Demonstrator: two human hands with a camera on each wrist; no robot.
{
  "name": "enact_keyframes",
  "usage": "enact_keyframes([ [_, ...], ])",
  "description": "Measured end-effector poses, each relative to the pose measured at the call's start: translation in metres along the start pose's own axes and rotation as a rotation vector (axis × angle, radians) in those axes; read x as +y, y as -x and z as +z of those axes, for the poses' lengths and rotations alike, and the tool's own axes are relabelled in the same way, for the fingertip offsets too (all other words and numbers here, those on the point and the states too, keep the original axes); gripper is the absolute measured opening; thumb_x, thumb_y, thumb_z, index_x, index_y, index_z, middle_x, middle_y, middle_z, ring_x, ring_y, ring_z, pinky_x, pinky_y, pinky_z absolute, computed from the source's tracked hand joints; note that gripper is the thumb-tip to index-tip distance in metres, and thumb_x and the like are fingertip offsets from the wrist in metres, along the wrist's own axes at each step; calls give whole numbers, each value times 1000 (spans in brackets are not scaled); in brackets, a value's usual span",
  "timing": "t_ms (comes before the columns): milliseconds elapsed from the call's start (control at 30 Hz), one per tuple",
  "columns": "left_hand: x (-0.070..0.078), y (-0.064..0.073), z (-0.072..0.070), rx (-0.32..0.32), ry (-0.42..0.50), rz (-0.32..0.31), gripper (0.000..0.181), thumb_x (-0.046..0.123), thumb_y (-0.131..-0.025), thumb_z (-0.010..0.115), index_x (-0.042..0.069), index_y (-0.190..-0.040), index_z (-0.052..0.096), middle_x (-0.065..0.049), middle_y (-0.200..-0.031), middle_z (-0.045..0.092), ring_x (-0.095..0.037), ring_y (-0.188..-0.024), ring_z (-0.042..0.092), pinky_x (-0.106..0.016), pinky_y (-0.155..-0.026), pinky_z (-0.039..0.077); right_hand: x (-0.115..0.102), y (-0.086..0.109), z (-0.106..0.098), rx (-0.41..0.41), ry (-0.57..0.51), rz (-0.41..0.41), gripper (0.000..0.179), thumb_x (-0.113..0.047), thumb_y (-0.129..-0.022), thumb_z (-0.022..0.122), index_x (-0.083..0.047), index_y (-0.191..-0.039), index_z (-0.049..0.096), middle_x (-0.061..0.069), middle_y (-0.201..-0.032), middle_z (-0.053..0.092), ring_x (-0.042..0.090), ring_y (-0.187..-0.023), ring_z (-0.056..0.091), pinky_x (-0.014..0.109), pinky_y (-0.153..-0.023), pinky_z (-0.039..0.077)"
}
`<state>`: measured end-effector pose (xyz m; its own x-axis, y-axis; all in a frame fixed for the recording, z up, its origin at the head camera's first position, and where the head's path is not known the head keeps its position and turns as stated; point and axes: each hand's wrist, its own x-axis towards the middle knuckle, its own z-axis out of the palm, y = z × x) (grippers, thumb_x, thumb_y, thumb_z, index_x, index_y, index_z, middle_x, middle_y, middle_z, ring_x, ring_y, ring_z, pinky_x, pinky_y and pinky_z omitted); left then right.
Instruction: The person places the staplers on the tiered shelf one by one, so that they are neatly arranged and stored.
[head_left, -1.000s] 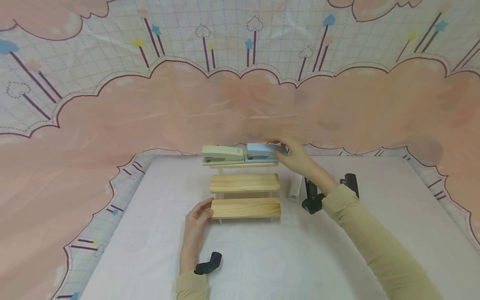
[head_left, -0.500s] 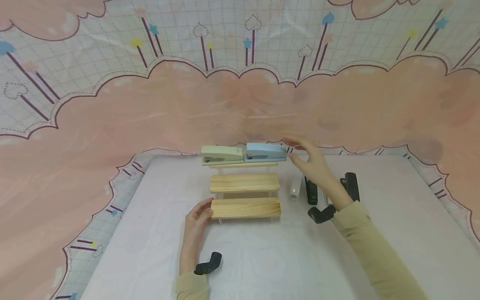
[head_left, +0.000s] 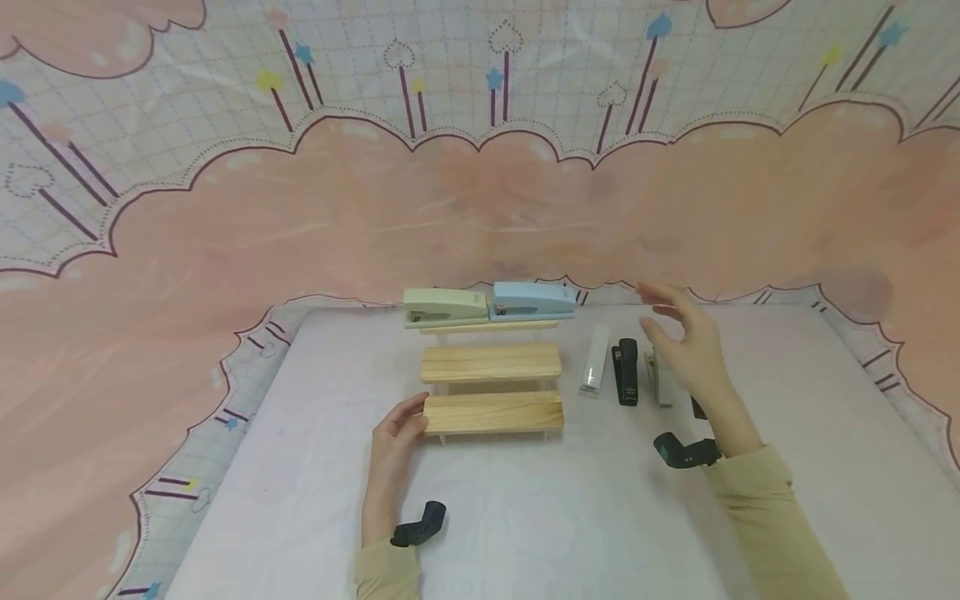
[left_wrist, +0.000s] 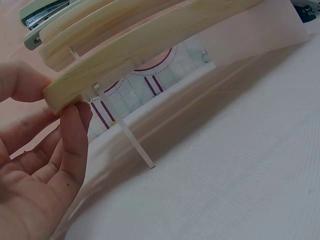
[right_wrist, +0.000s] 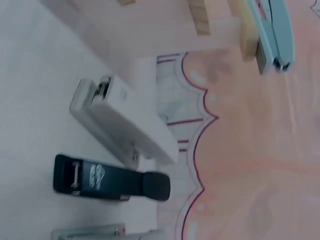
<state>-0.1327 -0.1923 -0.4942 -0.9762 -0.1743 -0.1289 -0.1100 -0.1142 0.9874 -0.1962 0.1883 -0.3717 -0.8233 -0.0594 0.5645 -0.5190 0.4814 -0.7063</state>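
Observation:
A three-tier wooden display rack [head_left: 493,414] stands on the white table. My left hand [head_left: 397,437] pinches the left end of its lowest board, thumb above and fingers beneath in the left wrist view. On the top tier a green stapler [head_left: 446,308] and a light blue stapler [head_left: 532,302] lie end to end. To the right, my right hand [head_left: 690,346] hovers with its fingers spread and holds nothing. Nearby on the table are a white stapler [head_left: 595,360], a black stapler [head_left: 626,372] and a grey stapler [head_left: 658,379], partly covered by that hand.
Another black object [head_left: 699,407] shows only in part beside the right wrist. The two lower boards, including the middle board [head_left: 491,363], are bare. Behind the table hangs a patterned pink cloth [head_left: 375,217].
My right hand has let go of the blue stapler on the top tier and moved right, to above the staplers on the table. My left hand stays on the lowest board.

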Motion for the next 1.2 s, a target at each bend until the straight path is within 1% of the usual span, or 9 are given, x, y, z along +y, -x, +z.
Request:
enact_keyframes([
  [167,-1,-1,1,5,10,-2,40,0,-88,55,-2,-128,56,4,-109,63,-6,-96,62,-18,-82,50,14,13,-12,60,-11,-14,47,9,-86,59,-4,-131,55,-28,-119,56,-11,-112,50,9,-96,40],
  [233,-1,-1,0,1,16,-6,40,0,-88,55,-2,-129,56,3,-111,63,-6,-97,61,-18,-83,50,18,18,-15,77,-29,-2,46,10,-86,59,-1,-131,55,-30,-118,55,-9,-111,51,8,-95,39],
  [467,1,1,0,-8,8,-13,41,1,-90,53,-2,-131,54,-1,-119,60,-5,-101,60,-17,-87,49,8,35,-28,121,-44,94,40,15,-86,55,11,-126,53,-29,-114,55,-10,-106,52,7,-93,39],
  [667,1,1,0,-13,15,-13,41,0,-90,53,-2,-130,54,-1,-119,60,-6,-102,60,-17,-88,49,49,51,-34,189,-14,166,44,14,-85,56,5,-128,55,-30,-112,55,-10,-105,52,5,-92,38],
  [733,0,0,0,-12,29,-12,40,-1,-90,53,-3,-130,54,1,-116,61,-6,-101,60,-17,-88,48,60,56,-34,216,-17,181,44,13,-85,57,4,-128,55,-29,-112,56,-9,-105,52,7,-91,39],
  [867,-1,0,-1,-9,37,-12,40,-2,-90,53,-3,-130,54,4,-112,62,-6,-100,61,-18,-87,49,72,66,-35,269,-11,233,42,11,-86,58,3,-127,56,-27,-109,57,-8,-102,53,7,-89,41],
  [1000,-1,0,0,-10,36,-8,41,-1,-89,54,-4,-131,53,7,-111,62,-6,-101,60,-17,-88,49,79,74,-36,265,50,333,44,6,-88,59,-3,-130,56,-24,-112,57,-10,-102,51,7,-89,40],
  [1100,-1,0,0,-11,36,-3,41,-1,-89,54,-4,-131,53,7,-111,62,-6,-101,60,-17,-88,49,81,79,-39,212,120,418,47,-3,-91,59,-10,-137,50,-9,-121,58,-12,-103,46,10,-89,38],
  [1200,-1,0,0,-11,34,0,41,-1,-90,54,-4,-130,53,6,-112,62,-6,-102,60,-17,-88,49,83,82,-42,143,170,481,53,-12,-93,58,-14,-143,42,9,-132,53,-13,-103,42,12,-89,36],
])
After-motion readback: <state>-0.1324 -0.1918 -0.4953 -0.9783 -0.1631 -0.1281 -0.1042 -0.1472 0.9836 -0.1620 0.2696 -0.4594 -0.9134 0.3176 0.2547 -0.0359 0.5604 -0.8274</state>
